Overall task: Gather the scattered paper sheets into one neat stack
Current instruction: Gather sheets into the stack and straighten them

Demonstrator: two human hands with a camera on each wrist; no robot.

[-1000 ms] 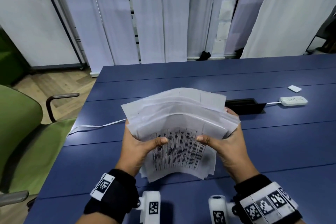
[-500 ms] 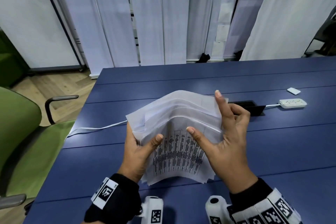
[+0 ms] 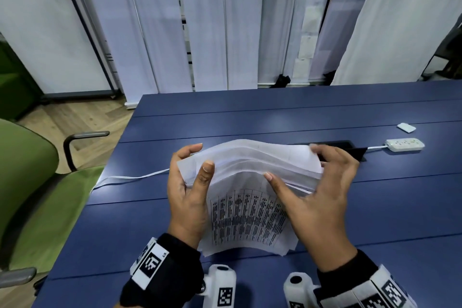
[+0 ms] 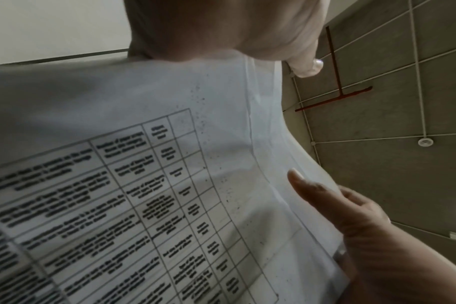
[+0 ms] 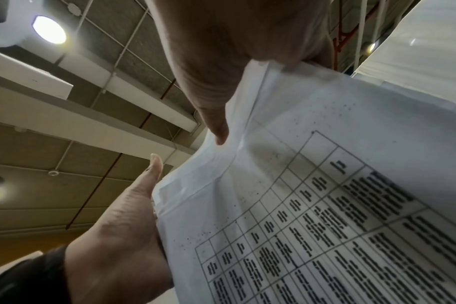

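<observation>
A stack of white paper sheets (image 3: 250, 220) stands on its lower edge on the blue table (image 3: 375, 207), with a printed table on the front sheet. Its top edges are stepped and curve over. My left hand (image 3: 197, 160) holds the top left corner, thumb on the front and fingers curled behind. My right hand (image 3: 292, 165) holds the top right, thumb on the front sheet and fingers spread at the right edge. The wrist views show the printed sheet (image 4: 143, 185) (image 5: 325, 185) up close under the thumbs.
A white power strip (image 3: 405, 144) and a small white block (image 3: 406, 127) lie at the far right, beside a black cable slot (image 3: 350, 147). A white cable (image 3: 130, 179) runs off the table's left edge. A green chair (image 3: 30, 182) stands to the left.
Both hands have climbed from the stack's sides to its top corners, the right first, then the left. The stack now sits a little more upright with its top edges closer together.
</observation>
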